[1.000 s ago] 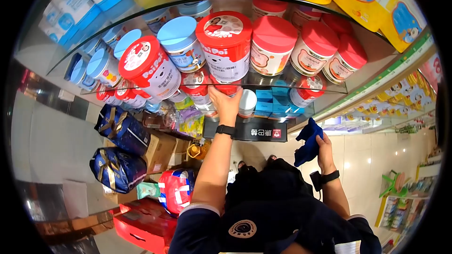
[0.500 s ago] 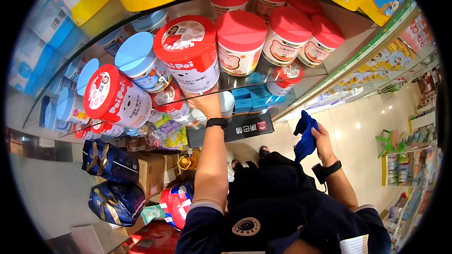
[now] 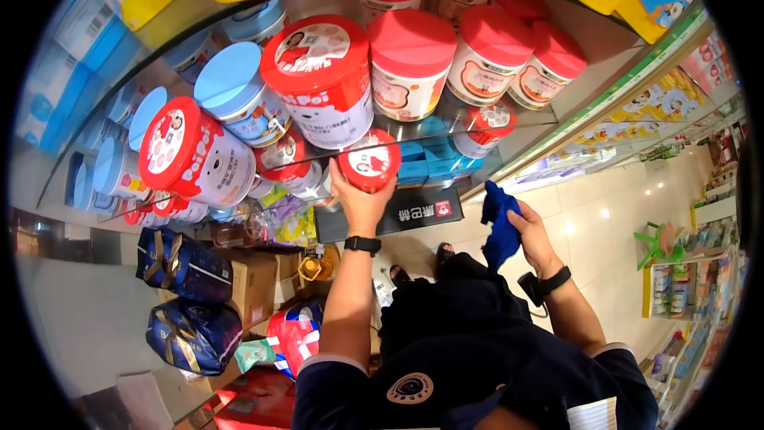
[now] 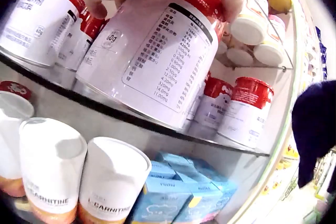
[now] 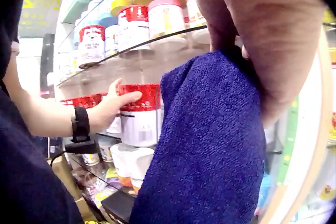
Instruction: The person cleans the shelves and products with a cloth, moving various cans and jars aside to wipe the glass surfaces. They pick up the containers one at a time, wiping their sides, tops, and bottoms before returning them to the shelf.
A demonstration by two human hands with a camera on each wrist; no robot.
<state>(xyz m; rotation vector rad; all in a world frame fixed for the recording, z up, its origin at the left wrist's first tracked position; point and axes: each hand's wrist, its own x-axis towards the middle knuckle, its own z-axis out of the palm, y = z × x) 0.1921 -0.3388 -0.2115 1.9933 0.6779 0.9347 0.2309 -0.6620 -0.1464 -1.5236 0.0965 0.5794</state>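
In the head view my left hand [image 3: 360,201] grips a red-lidded can [image 3: 371,161], which juts past the front edge of the upper glass shelf. Seen from the left wrist, fingers and thumb span the top of this can [image 4: 142,56], its white side printed with a table and its base at the black edge of the lower shelf [image 4: 131,116]. My right hand [image 3: 535,237] holds a dark blue cloth [image 3: 501,227] that hangs down in front of the body. The right wrist view shows the towel-like weave of the cloth [image 5: 205,145] close up.
Large red PoiPoi cans [image 3: 317,84], blue-lidded cans [image 3: 231,91] and pink-lidded cans [image 3: 410,64] crowd the shelf above. Under the can stand white canisters [image 4: 52,166] and blue boxes [image 4: 173,192]. Dark blue gift bags [image 3: 187,267] and a cardboard box [image 3: 253,291] stand at left.
My left hand has drawn the red-lidded can forward from beneath the upper shelf, so its lid now shows. The cloth in my right hand has moved slightly left. The head view has shifted.
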